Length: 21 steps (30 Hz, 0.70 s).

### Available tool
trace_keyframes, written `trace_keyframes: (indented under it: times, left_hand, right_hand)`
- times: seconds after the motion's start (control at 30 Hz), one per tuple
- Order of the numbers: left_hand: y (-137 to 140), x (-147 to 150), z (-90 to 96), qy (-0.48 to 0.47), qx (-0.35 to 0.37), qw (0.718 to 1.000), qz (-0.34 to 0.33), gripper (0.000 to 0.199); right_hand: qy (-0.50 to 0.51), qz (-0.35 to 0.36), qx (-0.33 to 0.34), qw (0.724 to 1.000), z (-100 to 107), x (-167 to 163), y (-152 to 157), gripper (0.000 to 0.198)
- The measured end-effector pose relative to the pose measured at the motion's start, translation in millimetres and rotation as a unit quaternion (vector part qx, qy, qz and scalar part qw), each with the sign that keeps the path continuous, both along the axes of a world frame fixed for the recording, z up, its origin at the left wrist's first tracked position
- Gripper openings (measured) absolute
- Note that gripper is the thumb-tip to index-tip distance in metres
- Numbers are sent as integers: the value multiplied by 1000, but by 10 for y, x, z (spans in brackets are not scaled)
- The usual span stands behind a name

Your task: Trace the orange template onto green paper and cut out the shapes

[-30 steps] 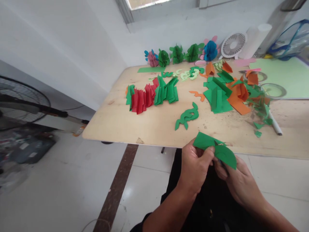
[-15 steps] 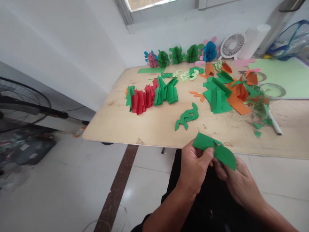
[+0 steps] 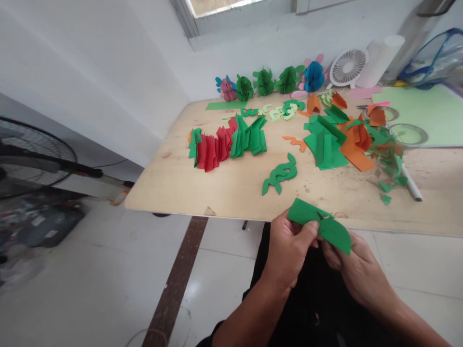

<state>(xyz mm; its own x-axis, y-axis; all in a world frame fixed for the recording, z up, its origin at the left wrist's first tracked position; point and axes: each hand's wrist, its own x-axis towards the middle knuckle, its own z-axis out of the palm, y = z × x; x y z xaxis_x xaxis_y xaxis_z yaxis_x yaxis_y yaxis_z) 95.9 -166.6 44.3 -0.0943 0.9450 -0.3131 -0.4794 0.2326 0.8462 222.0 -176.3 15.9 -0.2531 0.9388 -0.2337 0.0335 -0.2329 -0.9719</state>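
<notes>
My left hand (image 3: pixel 289 250) pinches a folded green paper piece (image 3: pixel 334 232) by its near edge, just in front of the wooden table (image 3: pixel 217 190). My right hand (image 3: pixel 358 270) sits under and behind the paper, closed on small scissors whose dark tip (image 3: pixel 321 215) shows in a slit in the paper; the rest of the scissors is hidden. On the table just beyond lies a wavy green cutout (image 3: pixel 280 174).
A fanned stack of red and green folded papers (image 3: pixel 220 144) lies mid-table, with a pile of green and orange scraps (image 3: pixel 340 140) to its right. Paper honeycomb balls (image 3: pixel 265 82) and a small white fan (image 3: pixel 347 67) line the wall. A marker (image 3: pixel 410 183) lies right; a floor fan (image 3: pixel 32 159) stands left.
Both hands and the green paper have shifted slightly up toward the table edge. Nothing on the table has moved.
</notes>
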Motion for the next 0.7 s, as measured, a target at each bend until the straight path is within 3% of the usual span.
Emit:
trace_keyframes:
  times: [0.7]
  left_hand:
    - [46, -200, 12, -4, 19, 997, -78, 8]
  right_hand:
    - [-22, 47, -46, 998, 14, 77, 17, 44]
